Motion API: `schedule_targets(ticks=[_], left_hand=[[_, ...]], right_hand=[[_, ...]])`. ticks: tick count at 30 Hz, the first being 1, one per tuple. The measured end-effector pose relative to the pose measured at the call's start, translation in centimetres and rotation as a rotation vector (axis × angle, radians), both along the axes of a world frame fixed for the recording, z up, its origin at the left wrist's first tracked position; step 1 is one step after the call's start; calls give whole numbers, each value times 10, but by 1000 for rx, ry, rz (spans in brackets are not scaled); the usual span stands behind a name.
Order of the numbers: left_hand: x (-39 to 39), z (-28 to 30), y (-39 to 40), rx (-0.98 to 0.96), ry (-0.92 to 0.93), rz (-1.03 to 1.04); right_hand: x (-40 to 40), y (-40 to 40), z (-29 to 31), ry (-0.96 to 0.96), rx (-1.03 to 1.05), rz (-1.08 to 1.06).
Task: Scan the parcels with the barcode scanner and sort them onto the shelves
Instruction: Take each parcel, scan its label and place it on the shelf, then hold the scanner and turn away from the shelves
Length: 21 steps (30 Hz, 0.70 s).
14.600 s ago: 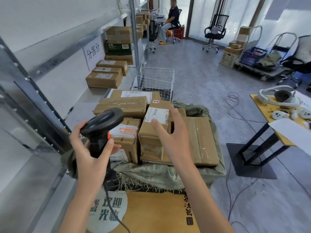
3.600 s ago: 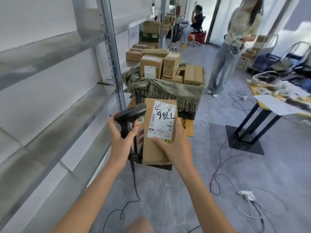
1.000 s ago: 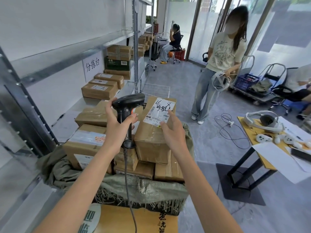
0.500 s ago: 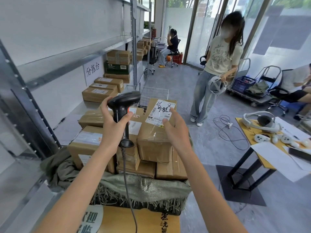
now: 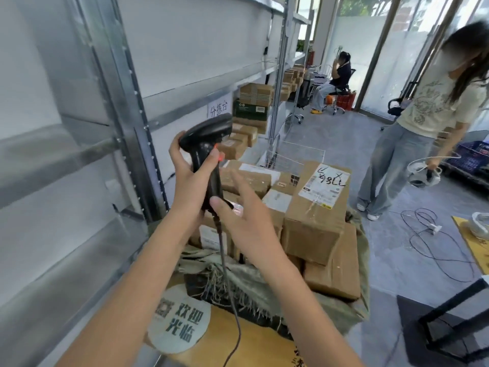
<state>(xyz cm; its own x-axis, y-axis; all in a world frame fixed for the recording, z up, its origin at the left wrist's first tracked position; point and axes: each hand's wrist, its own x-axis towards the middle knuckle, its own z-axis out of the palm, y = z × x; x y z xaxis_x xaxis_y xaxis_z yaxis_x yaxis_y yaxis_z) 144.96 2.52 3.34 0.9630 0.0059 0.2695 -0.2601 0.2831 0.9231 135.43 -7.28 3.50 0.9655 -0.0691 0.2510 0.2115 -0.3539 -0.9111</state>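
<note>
Left hand (image 5: 191, 181) wraps the handle of the black barcode scanner (image 5: 207, 139), index finger on the trigger, red glow on that fingertip. Scanner upright, head pointing toward 2 o'clock. Its cable (image 5: 230, 287) drops from the handle base down toward 6 o'clock, out of frame at the bottom.

Right hand (image 5: 246, 223) empty, fingers spread wide, palm facing left, just at 4 o'clock of the scanner handle; thumb tip looks close to the handle base, contact cannot be told. It hovers over the parcel pile.

Tall parcel (image 5: 316, 207) with a white label and handwritten marks stands upright on top of the pile, at 3 o'clock of the right hand, apart from it. Other brown parcels (image 5: 254, 181) lie around and under it, some with white labels. All sit on a green-grey sack cloth (image 5: 254, 287) with a frayed edge. At 6 o'clock of the pile, a yellow board with a round grey sticker (image 5: 180, 321) with Chinese characters.

Metal shelves (image 5: 111, 144) run along 9 to 11 o'clock; more parcels (image 5: 243, 136) on a shelf at 12 o'clock, by a white sign. Wire basket (image 5: 299, 160) behind the pile. Standing person (image 5: 412, 120) at 2 o'clock holds a white headset. Seated person (image 5: 336, 78) far at 1 o'clock. Cables on grey floor (image 5: 436, 239) at 3 o'clock.
</note>
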Motion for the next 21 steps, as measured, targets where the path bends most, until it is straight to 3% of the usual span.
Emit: schedule_targets(ticks=[8, 15, 21], left_hand=[[-19, -42, 75, -143, 227, 109], [-84, -67, 133, 73, 332, 258], [-179, -100, 163, 140, 392, 564]], right_hand=[[-10, 76, -63, 101, 445, 244], [-33, 103, -101, 244, 420, 427], [-79, 112, -139, 372, 338, 691]])
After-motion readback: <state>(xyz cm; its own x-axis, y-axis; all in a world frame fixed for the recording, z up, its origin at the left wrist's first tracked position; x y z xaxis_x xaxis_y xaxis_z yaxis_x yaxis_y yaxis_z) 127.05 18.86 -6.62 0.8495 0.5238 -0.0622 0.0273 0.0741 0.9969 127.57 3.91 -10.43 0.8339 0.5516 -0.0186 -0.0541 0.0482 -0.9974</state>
